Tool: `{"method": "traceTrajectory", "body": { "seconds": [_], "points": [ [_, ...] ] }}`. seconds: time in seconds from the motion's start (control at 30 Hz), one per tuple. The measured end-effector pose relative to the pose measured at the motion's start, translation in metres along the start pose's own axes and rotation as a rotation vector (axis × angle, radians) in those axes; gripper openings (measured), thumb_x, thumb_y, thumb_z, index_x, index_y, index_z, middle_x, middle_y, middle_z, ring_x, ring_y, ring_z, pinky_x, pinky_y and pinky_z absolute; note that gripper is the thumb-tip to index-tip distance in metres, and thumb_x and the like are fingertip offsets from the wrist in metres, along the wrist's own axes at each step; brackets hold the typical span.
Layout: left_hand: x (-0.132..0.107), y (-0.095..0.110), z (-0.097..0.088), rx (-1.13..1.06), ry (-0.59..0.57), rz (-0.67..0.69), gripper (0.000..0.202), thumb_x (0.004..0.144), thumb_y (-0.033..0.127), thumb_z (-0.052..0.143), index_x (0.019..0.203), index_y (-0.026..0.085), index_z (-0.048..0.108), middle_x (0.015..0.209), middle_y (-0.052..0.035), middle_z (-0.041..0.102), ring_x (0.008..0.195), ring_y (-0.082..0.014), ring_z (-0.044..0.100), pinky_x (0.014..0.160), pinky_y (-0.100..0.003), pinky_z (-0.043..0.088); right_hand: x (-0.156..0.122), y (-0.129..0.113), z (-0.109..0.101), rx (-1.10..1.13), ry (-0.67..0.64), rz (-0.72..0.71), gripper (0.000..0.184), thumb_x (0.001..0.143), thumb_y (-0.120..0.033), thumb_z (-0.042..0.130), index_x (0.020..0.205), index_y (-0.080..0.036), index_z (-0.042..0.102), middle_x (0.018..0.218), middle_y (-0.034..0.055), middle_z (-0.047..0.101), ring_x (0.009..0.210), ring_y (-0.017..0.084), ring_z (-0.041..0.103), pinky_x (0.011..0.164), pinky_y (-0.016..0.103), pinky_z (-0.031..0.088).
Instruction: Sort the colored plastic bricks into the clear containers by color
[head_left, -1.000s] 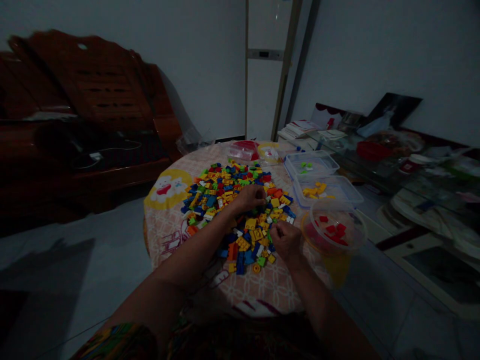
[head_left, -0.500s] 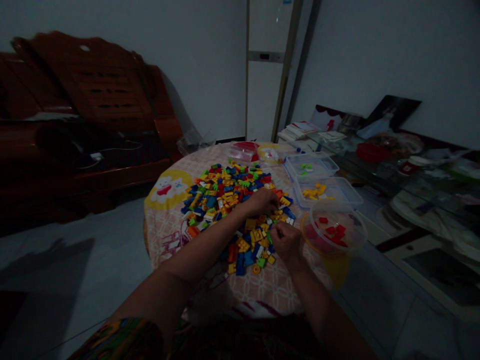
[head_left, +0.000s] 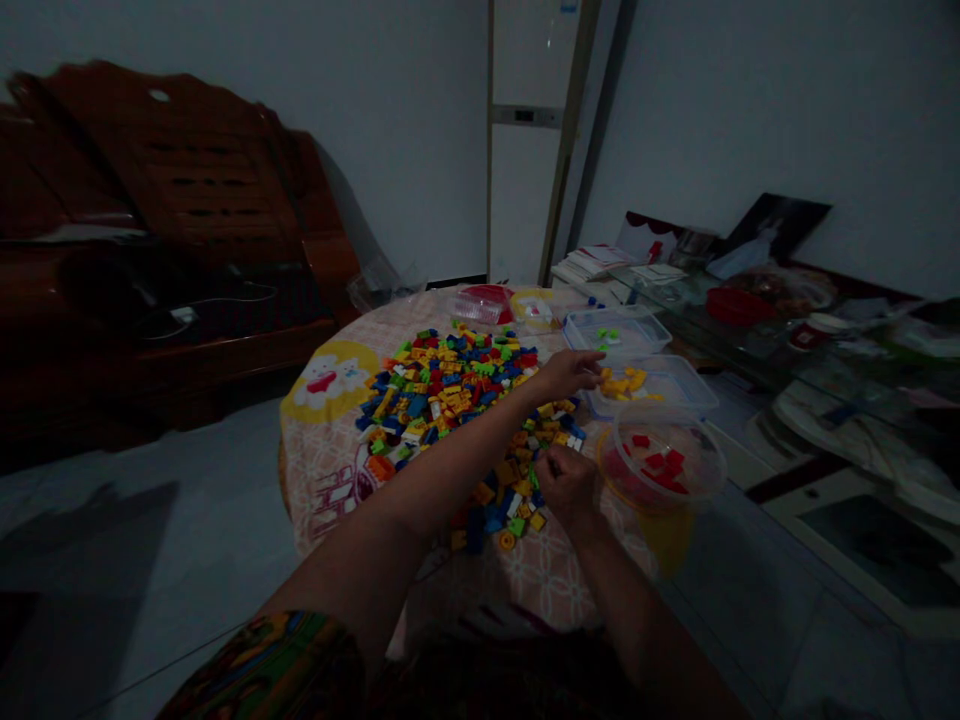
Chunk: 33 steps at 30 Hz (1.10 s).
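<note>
A heap of mixed toy building bricks (head_left: 442, 390) in yellow, blue, red, green and white covers the middle of the round table. My left hand (head_left: 568, 376) reaches across to the right, its fingers stretched out and apart at the left edge of a clear plastic box (head_left: 694, 400) with yellow bricks (head_left: 626, 383) in it. Whether a small brick is at its fingertips is hard to see in the dim light. My right hand (head_left: 571, 488) rests at the heap's right side, fingers curled closed. What lies inside them is hidden.
A round clear tub (head_left: 709, 480) with red bricks stands at the right. Behind is another clear box (head_left: 656, 335) with green pieces. A red container (head_left: 486, 303) lies at the table's far edge. A glass-topped stand (head_left: 690, 315) with clutter is at right, a wooden sofa (head_left: 202, 200) at left.
My left hand has moved right from the heap to the box of yellow bricks, and its fingers have spread. My right hand stays curled beside the heap. The view has shifted slightly.
</note>
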<state>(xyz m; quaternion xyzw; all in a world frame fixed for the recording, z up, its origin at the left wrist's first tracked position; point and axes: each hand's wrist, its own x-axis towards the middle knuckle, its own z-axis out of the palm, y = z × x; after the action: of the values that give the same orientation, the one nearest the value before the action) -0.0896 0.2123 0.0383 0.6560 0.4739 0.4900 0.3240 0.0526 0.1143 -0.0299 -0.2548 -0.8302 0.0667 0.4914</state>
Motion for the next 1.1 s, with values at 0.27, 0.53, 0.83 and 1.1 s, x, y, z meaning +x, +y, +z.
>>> {"method": "traceTrajectory", "body": {
  "seconds": [0.27, 0.53, 0.83, 1.1],
  "points": [
    [-0.030, 0.008, -0.038, 0.142, -0.006, -0.045, 0.039, 0.074, 0.013, 0.065, 0.113, 0.011, 0.070, 0.103, -0.0119, 0.073, 0.089, -0.0178, 0.069, 0.082, -0.029, 0.052, 0.000, 0.004, 0.001, 0.008, 0.030, 0.019, 0.027, 0.079, -0.011, 0.050, 0.055, -0.022, 0.045, 0.051, -0.0025, 0.052, 0.049, 0.011, 0.048, 0.053, 0.024, 0.032],
    [-0.092, 0.018, -0.085, 0.673, -0.022, -0.220, 0.024, 0.072, 0.017, 0.063, 0.092, 0.015, 0.077, 0.078, -0.0027, 0.074, 0.074, -0.0166, 0.066, 0.071, -0.022, 0.047, -0.001, 0.007, -0.002, 0.071, 0.041, 0.115, 0.028, 0.081, -0.014, 0.050, 0.055, -0.021, 0.045, 0.049, -0.0050, 0.046, 0.047, 0.009, 0.041, 0.050, 0.023, 0.030],
    [-0.115, 0.024, -0.088, 0.704, -0.052, -0.230, 0.017, 0.074, 0.017, 0.062, 0.084, 0.016, 0.076, 0.075, -0.0018, 0.074, 0.072, -0.0152, 0.066, 0.067, -0.021, 0.044, -0.008, 0.005, -0.016, 0.245, 0.034, 0.306, 0.037, 0.095, -0.028, 0.045, 0.059, -0.021, 0.042, 0.054, -0.0050, 0.042, 0.051, 0.010, 0.041, 0.054, 0.025, 0.031],
    [-0.138, 0.029, -0.114, 0.638, 0.179, -0.229, 0.023, 0.076, 0.024, 0.062, 0.092, 0.015, 0.076, 0.078, -0.0043, 0.073, 0.072, -0.0172, 0.065, 0.066, -0.024, 0.046, -0.041, -0.012, -0.035, 0.095, -0.098, 0.190, 0.041, 0.094, -0.029, 0.050, 0.055, -0.021, 0.045, 0.050, -0.0039, 0.045, 0.048, 0.010, 0.041, 0.054, 0.026, 0.028]
  ]
}}
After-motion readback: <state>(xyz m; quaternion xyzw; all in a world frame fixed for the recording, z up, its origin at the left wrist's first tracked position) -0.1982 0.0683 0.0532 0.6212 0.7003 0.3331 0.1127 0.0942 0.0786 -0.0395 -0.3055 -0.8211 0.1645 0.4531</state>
